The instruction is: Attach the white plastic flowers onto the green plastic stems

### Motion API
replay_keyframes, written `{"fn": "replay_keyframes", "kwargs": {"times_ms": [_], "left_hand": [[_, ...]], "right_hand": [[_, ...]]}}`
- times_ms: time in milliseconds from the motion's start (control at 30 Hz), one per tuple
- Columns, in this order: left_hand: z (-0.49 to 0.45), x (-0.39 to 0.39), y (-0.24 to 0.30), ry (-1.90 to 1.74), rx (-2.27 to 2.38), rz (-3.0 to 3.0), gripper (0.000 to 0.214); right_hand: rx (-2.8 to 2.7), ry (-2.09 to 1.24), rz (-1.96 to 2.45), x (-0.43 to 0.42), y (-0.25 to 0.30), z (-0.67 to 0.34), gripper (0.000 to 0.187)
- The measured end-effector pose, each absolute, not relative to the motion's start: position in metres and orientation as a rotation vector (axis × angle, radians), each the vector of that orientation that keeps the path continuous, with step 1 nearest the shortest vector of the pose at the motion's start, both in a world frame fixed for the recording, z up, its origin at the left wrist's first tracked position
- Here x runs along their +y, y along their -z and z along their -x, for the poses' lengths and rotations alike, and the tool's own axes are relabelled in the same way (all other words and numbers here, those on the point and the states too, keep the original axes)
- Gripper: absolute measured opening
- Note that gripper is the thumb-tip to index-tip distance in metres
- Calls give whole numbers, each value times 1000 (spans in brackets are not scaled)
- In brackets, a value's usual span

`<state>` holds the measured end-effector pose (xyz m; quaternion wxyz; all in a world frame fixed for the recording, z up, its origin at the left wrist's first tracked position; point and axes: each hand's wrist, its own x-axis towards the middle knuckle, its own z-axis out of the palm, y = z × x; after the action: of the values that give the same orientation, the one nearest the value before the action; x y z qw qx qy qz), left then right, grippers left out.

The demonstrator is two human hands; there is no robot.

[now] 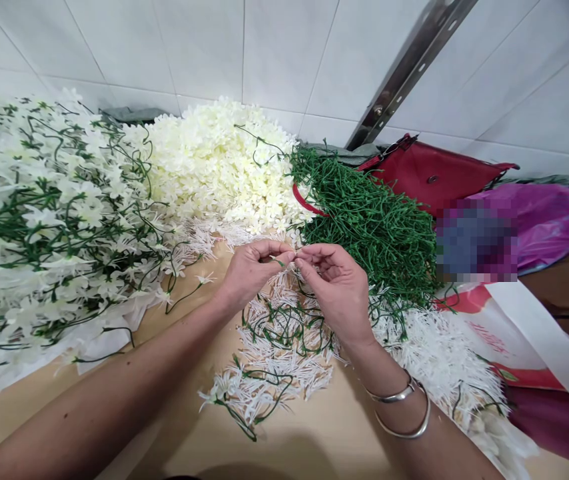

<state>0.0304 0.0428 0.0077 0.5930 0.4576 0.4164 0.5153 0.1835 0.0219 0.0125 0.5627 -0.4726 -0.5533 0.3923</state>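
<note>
The left hand (249,270) is pinching a green stem (280,263) above white filaments (309,375) lying on the tabletop (177,400). The right hand (340,287) is pinching closed just beside the stem, any gripped part being indistinct.

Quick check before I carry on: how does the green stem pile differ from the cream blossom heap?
The green stem pile is dark green; the cream blossom heap is pale yellowish white. The stem pile is thin, tangled strands, the blossom heap small, broad petals. The stem pile lies to the right of the blossom heap. Both are loose heaps.
</note>
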Motion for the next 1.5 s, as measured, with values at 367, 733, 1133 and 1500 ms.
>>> {"fn": "replay_keyframes", "kwargs": {"times_ms": [367,733,1133,1500], "left_hand": [[-31,42,-5,-1185,1030,-1166,14],[-32,38,-11,-1180,1029,-1149,17],[-33,39,-8,-1235,1064,-1368,11],[-31,37,-13,-1178,1139,-1452,6]], "right_hand": [[-1504,-563,1225,16,-16,-184,7],[-1575,-445,1224,15,-19,-184,8],[-1239,-879,1085,24,-16,-185,15],[-1117,-1025,1008,27,-18,-184,19]]}}
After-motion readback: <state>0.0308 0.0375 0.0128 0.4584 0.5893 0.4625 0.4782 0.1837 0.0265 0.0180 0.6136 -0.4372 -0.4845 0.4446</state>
